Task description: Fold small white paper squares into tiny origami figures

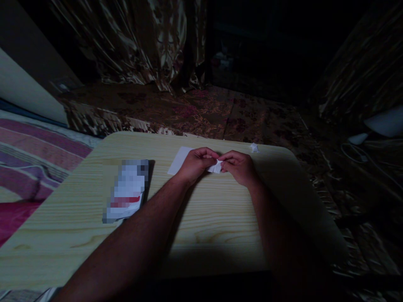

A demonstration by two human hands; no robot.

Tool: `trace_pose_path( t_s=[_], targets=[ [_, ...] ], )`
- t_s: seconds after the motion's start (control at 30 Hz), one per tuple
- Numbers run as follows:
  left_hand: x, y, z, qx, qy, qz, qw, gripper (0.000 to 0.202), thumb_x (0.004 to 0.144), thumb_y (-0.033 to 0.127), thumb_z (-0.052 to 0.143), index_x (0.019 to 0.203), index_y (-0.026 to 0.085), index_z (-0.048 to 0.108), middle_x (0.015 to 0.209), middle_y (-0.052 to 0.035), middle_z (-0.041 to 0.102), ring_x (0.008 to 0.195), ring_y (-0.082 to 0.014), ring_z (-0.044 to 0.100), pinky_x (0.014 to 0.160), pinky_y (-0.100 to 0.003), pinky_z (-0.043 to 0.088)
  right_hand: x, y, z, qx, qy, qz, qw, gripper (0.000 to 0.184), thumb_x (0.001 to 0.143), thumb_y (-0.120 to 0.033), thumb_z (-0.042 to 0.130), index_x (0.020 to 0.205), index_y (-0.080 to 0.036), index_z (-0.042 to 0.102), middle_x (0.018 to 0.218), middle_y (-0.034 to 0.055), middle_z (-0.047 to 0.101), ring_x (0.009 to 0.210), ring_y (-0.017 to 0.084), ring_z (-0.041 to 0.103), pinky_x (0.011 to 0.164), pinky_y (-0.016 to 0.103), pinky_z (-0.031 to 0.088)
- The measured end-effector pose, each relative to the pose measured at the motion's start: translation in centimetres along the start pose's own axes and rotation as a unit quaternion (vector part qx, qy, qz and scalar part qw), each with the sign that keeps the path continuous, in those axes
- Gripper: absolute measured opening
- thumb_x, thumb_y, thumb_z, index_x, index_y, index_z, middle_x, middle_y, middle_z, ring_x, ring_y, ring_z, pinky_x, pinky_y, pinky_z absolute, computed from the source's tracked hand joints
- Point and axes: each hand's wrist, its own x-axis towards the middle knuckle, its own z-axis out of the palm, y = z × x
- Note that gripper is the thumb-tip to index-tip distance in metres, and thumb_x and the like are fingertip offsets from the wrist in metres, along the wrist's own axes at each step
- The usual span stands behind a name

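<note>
A small piece of folded white paper (pixel 215 167) is pinched between both hands, above the middle of the far half of the table. My left hand (pixel 199 162) grips its left and upper part, thumb and fingers closed. From the other side my right hand (pixel 236 164) holds it with thumb and bent fingers. The fingertips of the two hands almost meet and cover part of the paper. Just left of my left hand, and partly hidden by it, lies a flat white sheet of paper (pixel 179 160).
A small folded white paper piece (pixel 254 147) lies near the far right edge of the wooden table (pixel 217 226). On the left rests a blurred white and red box-like item (pixel 129 184). Beyond are a patterned cloth ledge (pixel 195 109) and curtains (pixel 151 42); striped bedding (pixel 37 151) is left.
</note>
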Motion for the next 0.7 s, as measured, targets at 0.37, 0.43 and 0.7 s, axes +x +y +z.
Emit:
trace_pose_path(
  t_s=[0.37,0.43,0.7],
  targets=[
    [0.0,0.1,-1.3,0.008,-0.106,-0.055,0.993,0.019,0.06,0.014,0.073,0.078,0.011,0.068,0.068,-0.004,0.067,0.056,-0.0114,0.058,0.057,-0.024,0.041,-0.3,-0.2,-0.8,-0.01,-0.075,0.028,0.997,0.021,0.071,-0.031,0.07,0.083,-0.014,0.067,0.063,0.0021,0.067,0.056,0.014,0.065,0.055,0.026,0.054],
    [0.0,0.0,-1.4,0.012,-0.117,-0.06,0.991,0.02,0.06,0.013,0.073,0.079,0.011,0.068,0.07,-0.0043,0.068,0.058,-0.0116,0.059,0.058,-0.024,0.041,-0.4,-0.3,-1.0,-0.011,-0.091,0.035,0.995,0.023,0.071,-0.032,0.071,0.084,-0.013,0.067,0.063,0.0022,0.067,0.056,0.013,0.064,0.054,0.025,0.053],
    [0.0,0.1,-1.2,0.029,-0.141,-0.064,0.987,0.022,0.06,0.01,0.072,0.081,0.012,0.064,0.068,-0.0026,0.066,0.056,-0.0096,0.057,0.055,-0.021,0.039,-0.3,-0.4,-1.3,0.006,-0.123,0.046,0.991,0.024,0.072,-0.034,0.07,0.084,-0.013,0.065,0.066,0.0016,0.066,0.058,0.012,0.063,0.055,0.024,0.052]
  ],
)
